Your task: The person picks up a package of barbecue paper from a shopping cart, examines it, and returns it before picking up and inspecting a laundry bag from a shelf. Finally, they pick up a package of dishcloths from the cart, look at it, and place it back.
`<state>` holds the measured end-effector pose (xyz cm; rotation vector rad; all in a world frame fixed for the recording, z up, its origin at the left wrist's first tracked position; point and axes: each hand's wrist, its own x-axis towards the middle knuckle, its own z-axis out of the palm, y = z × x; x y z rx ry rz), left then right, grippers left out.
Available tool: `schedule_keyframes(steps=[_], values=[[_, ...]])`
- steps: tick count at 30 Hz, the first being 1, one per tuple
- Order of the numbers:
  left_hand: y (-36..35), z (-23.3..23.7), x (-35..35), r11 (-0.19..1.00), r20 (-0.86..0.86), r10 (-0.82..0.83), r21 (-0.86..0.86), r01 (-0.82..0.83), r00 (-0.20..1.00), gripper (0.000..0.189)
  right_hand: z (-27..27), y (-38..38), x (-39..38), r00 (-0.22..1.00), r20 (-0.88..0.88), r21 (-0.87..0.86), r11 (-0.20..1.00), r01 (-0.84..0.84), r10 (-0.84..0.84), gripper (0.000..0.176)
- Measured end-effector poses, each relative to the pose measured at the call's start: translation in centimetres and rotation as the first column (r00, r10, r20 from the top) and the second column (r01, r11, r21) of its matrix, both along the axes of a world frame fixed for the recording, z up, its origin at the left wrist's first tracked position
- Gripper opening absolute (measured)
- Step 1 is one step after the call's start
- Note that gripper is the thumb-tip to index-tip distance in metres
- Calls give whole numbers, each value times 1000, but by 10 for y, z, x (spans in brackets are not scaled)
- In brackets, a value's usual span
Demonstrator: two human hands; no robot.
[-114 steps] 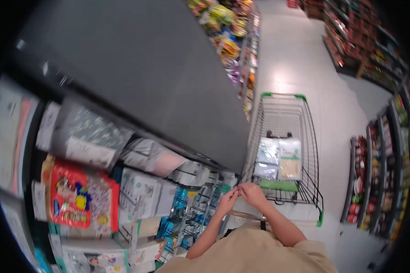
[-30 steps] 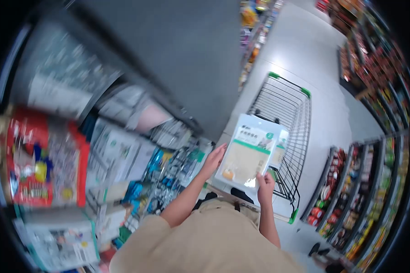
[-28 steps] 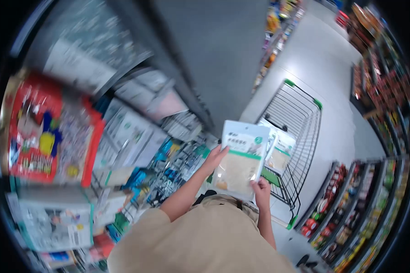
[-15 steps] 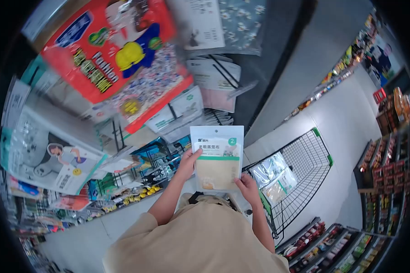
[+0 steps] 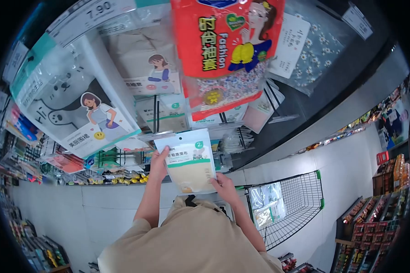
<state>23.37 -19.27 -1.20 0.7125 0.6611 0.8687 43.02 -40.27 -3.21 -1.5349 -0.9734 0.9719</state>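
A flat white packet (image 5: 187, 160) with a green band and a beige window is held at frame centre, upright and slightly tilted, in front of the hanging display. The left hand (image 5: 158, 160) is closed on its left edge, thumb across the front near the upper corner. The right hand (image 5: 224, 187) is closed on the lower right corner, fingers curled behind it. A large red bag (image 5: 225, 50) is seen hanging at upper centre; a grey apron pack (image 5: 79, 107) with a cartoon figure is seen at left. A wire cart (image 5: 290, 207), green-trimmed, is seen at lower right, with clear packets (image 5: 266, 204) lying inside.
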Motion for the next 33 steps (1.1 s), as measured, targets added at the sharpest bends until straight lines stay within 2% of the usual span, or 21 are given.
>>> schedule_keyframes(steps=[3,8,10,13,17,19,22,26,31,33], values=[[7,18,-12,992,-25,95,80,-93,995,26,9,18,-3,997,52,-6,998,-55,55,23],[19,33,-25,985,8,133,107,-133,991,25,23,45,-11,989,123,-1,996,-87,87,24],[22,34,-30,983,-5,123,139,-121,992,25,35,58,-16,995,-43,18,996,-86,86,25],[23,38,-33,978,-78,102,190,-86,992,25,47,79,-21,991,-120,64,996,-59,67,26],[29,37,-39,969,-61,106,228,-89,993,25,61,101,-21,999,-33,24,999,-37,37,27],[33,35,-43,970,-25,120,217,-111,993,26,74,109,-27,995,-97,83,996,-14,22,28],[38,32,-47,975,76,152,152,-162,985,21,65,117,-27,994,-89,100,994,-50,59,29],[42,23,-56,976,81,94,188,-108,992,24,64,115,-29,998,3,104,993,-64,64,28],[39,23,-59,963,41,0,268,-11,999,26,71,105,-34,996,-67,5,998,-59,59,25],[41,21,-58,949,-18,-15,314,19,1000,24,59,104,-36,995,-82,34,998,-46,49,25]])
